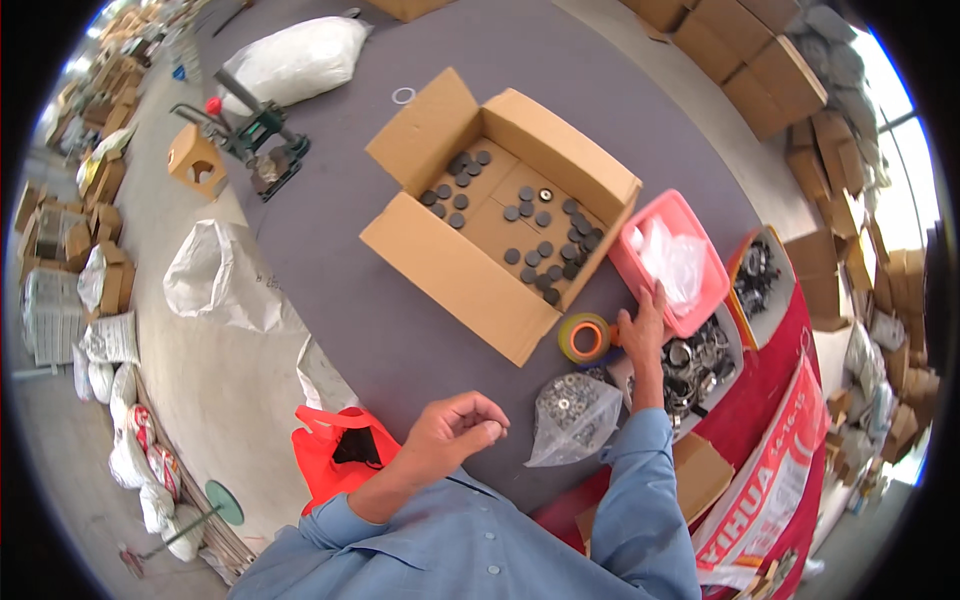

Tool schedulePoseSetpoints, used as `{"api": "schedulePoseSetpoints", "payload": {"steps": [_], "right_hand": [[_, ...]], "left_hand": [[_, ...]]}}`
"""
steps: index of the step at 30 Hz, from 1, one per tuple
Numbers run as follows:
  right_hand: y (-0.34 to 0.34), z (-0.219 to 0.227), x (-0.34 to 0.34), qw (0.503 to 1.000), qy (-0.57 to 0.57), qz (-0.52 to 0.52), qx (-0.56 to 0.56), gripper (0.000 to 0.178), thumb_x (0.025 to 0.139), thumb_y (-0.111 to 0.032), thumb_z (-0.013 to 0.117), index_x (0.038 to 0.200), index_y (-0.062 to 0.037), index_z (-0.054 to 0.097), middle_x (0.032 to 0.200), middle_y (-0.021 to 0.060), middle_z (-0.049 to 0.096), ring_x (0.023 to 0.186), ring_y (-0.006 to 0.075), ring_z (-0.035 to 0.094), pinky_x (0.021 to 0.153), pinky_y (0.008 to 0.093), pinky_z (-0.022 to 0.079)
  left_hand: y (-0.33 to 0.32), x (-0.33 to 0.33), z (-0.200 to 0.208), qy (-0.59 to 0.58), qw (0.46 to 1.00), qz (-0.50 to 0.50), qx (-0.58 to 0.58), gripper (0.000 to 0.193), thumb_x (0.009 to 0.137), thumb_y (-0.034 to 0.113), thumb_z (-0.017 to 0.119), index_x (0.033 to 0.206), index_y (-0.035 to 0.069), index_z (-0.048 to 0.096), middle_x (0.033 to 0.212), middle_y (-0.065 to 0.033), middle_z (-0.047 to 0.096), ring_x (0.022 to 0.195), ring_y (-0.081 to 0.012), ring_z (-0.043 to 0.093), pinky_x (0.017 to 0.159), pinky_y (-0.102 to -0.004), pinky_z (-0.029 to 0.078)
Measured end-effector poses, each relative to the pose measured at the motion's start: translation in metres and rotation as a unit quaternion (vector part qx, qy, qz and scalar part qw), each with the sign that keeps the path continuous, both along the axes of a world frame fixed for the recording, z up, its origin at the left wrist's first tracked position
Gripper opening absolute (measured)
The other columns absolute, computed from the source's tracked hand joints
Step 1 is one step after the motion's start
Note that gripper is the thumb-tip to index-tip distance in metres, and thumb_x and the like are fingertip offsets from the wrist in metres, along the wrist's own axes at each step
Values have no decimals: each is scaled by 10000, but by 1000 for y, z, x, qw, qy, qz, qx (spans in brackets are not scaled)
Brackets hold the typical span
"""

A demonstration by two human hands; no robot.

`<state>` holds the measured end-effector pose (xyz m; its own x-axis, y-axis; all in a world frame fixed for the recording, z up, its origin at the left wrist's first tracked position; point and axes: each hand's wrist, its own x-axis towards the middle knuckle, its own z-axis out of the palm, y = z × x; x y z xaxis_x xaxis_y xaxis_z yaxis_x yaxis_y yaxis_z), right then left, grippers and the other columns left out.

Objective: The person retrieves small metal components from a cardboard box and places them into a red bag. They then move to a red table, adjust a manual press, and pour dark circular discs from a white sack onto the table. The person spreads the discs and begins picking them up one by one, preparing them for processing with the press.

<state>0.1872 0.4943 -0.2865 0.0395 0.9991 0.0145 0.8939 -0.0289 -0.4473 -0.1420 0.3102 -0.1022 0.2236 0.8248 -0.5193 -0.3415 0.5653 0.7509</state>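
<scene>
My left hand (455,432) hovers in front of my chest, fingers curled in toward the thumb; whatever lies between them, if anything, is hidden. My right hand (645,325) is at the near left rim of a pink plastic basket (712,312), fingers over the rim and thumb outside. A crumpled clear plastic bag (675,262) lies inside that basket. Beyond my hands stands an open cardboard box (465,270) with several dark round discs (527,193) scattered on its bottom. One disc (545,195) shows a metallic centre.
Rolls of tape (584,338) and a clear bag of small metal parts (575,415) lie beside my right forearm. White trays of metal parts (697,372) and black parts (757,275) stand at right. A green hand press (265,145) stands far left; a red bag (318,455) hangs nearer.
</scene>
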Motion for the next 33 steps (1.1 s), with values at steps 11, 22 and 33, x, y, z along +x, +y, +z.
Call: {"api": "schedulePoseSetpoints", "payload": {"steps": [11,22,33], "right_hand": [[-80,96,-184,948,228,211,71,277,859,74,627,1118,-13,678,1004,131,711,949,300,704,836,377,563],[-83,-67,-417,868,295,384,-107,289,886,-3,668,1175,-9,655,1159,205,671,1066,409,662,908,479,550],[210,-120,-678,956,246,104,123,479,875,-144,751,1329,-85,608,1245,170,603,1198,372,552,1000,499,465]], "left_hand": [[-5,-65,-57,35,979,202,14,106,996,49,624,1073,2,680,974,-49,698,885,-95,631,814,-259,522],[-34,-162,-97,22,916,399,-21,96,971,12,605,1044,-18,659,959,-97,693,845,-132,614,808,-275,499],[-98,-181,-122,84,903,393,-151,122,1002,101,625,1082,16,661,982,-85,692,880,-179,635,828,-307,516]]}}
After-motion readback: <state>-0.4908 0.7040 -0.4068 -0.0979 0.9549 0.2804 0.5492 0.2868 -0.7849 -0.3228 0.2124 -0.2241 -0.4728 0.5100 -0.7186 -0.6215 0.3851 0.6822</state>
